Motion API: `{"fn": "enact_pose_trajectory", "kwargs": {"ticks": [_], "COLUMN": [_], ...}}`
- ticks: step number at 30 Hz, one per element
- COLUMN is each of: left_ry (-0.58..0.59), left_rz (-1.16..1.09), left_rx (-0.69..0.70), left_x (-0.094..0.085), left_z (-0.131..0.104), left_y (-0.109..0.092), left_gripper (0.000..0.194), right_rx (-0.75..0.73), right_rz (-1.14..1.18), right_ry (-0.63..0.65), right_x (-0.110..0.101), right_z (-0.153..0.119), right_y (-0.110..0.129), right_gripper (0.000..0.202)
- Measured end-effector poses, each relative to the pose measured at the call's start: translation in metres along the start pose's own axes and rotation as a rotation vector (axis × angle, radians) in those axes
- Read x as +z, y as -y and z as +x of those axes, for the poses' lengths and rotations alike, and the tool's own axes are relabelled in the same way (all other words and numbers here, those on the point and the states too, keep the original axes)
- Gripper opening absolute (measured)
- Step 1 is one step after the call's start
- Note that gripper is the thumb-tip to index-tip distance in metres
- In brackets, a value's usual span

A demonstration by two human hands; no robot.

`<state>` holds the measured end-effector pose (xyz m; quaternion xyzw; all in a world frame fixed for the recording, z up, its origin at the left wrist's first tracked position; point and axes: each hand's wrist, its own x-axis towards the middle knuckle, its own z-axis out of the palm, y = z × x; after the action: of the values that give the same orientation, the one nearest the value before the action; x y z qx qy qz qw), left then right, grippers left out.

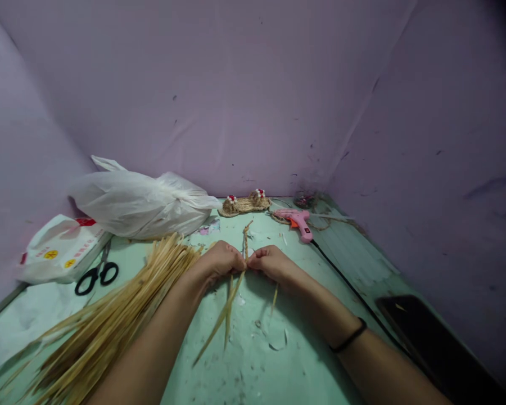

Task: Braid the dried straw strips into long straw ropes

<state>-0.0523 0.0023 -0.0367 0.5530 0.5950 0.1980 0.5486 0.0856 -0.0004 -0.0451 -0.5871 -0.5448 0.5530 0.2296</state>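
Note:
Both my hands meet over the middle of the table, pinching a thin straw braid [247, 243]. Its plaited end points away from me, toward the wall. My left hand [224, 259] is closed on the braid from the left, and loose flat strands [225, 312] hang below it toward me. From the right, my right hand [272, 262] pinches at the same spot, with a short strand end [275, 298] showing under it. A large bundle of dry straw [130, 315] lies to the left, partly behind my left forearm.
Black-handled scissors [96, 277], a white packet [63, 253] and a knotted white plastic bag [147, 202] lie left. Small woven straw sandals [245, 205] rest by the back wall. A pink glue gun [297, 220] with its black cord lies right, near a dark phone [430, 337].

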Motion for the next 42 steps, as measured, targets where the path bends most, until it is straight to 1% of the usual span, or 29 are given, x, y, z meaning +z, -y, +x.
{"fn": "enact_pose_trajectory", "kwargs": {"ticks": [3,6,11,14,17,19,21,22,25,27,29,31,33,35,38,42], "left_ry": [-0.059,-0.089,-0.048,-0.034,-0.063,-0.081,-0.129,-0.174,-0.37,-0.467,-0.52,-0.534,-0.515,-0.469,-0.418,-0.429], "left_rz": [0.249,0.449,0.526,0.542,0.571,0.602,0.628,0.643,0.717,0.795,0.872,0.937,0.978,1.003,1.057,1.124], "left_rx": [0.015,0.007,0.032,0.037,0.0,-0.029,-0.036,-0.024,0.034,0.048,0.038,0.015,-0.006,-0.023,-0.077,-0.147], "left_x": [-0.002,-0.005,-0.005,-0.006,-0.013,-0.018,-0.024,-0.028,-0.041,-0.05,-0.058,-0.061,-0.061,-0.056,-0.045,-0.031], "left_z": [-0.003,-0.011,-0.023,-0.021,-0.016,-0.016,-0.02,-0.025,-0.045,-0.063,-0.08,-0.092,-0.097,-0.094,-0.079,-0.057], "left_y": [-0.005,-0.013,-0.023,-0.019,-0.014,-0.014,-0.019,-0.023,-0.038,-0.047,-0.053,-0.057,-0.055,-0.048,-0.03,-0.009], "left_gripper": [0.006,0.008,0.009,0.008,0.012,0.012,0.009,0.009,0.011,0.012,0.014,0.015,0.015,0.015,0.014,0.019], "right_rx": [-0.022,-0.026,-0.053,-0.067,-0.058,-0.049,-0.048,-0.047,-0.042,-0.027,-0.013,-0.001,0.006,0.006,-0.002,-0.019], "right_rz": [-0.022,0.018,0.134,0.147,0.133,0.126,0.12,0.116,0.091,0.077,0.074,0.08,0.086,0.101,0.125,0.131], "right_ry": [-0.014,0.019,0.093,0.11,0.094,0.081,0.079,0.079,0.076,0.071,0.069,0.074,0.089,0.101,0.109,0.108], "right_x": [0.002,0.002,-0.002,-0.003,-0.003,-0.003,-0.002,-0.002,-0.002,-0.002,-0.002,-0.003,-0.003,-0.004,-0.004,-0.005], "right_z": [0.004,0.001,-0.004,-0.004,-0.002,-0.001,0.0,0.001,0.002,0.002,0.003,0.003,0.003,0.003,0.004,0.007], "right_y": [-0.005,-0.006,-0.004,-0.005,-0.006,-0.006,-0.007,-0.007,-0.009,-0.009,-0.01,-0.01,-0.01,-0.011,-0.012,-0.014], "right_gripper": [0.011,0.012,0.012,0.013,0.014,0.013,0.012,0.011,0.011,0.011,0.011,0.012,0.013,0.014,0.013,0.011]}}
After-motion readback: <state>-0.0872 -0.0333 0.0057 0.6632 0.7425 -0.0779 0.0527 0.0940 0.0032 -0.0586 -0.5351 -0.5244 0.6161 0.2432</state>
